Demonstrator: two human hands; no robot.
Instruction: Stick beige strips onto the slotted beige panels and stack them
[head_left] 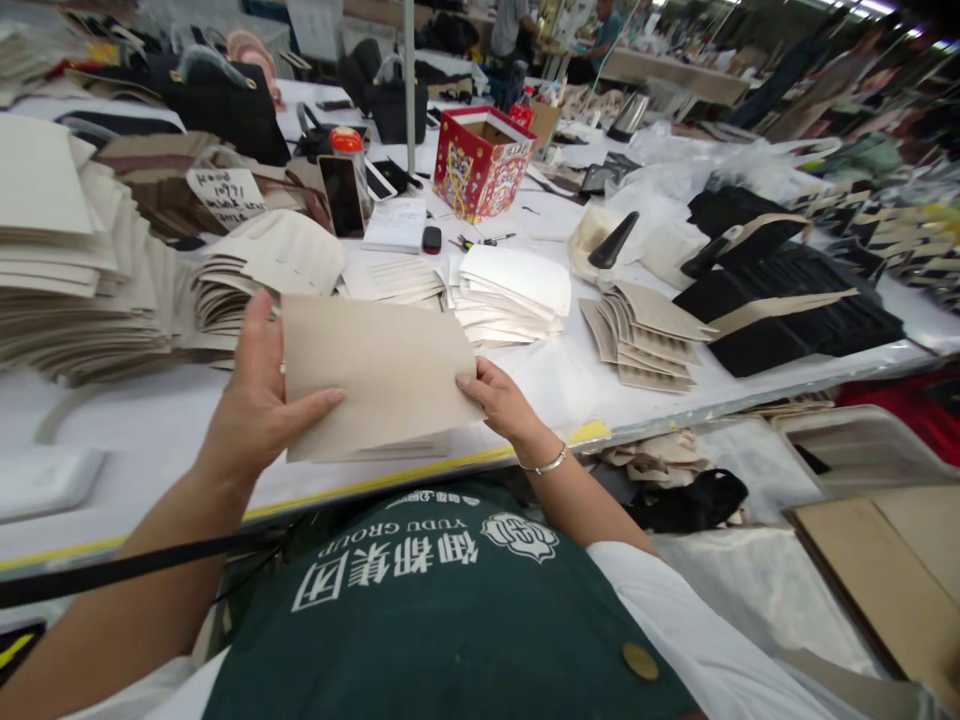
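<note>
There's the white table, a tall beige pile at ten o'clock, a beige sheet over the near edge, the left hand grasping it at nine, and the smaller-looking right hand pinching it at four.

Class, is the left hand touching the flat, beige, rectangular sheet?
Touching: the head view shows the left hand with its thumb lying on the beige sheet.
</note>
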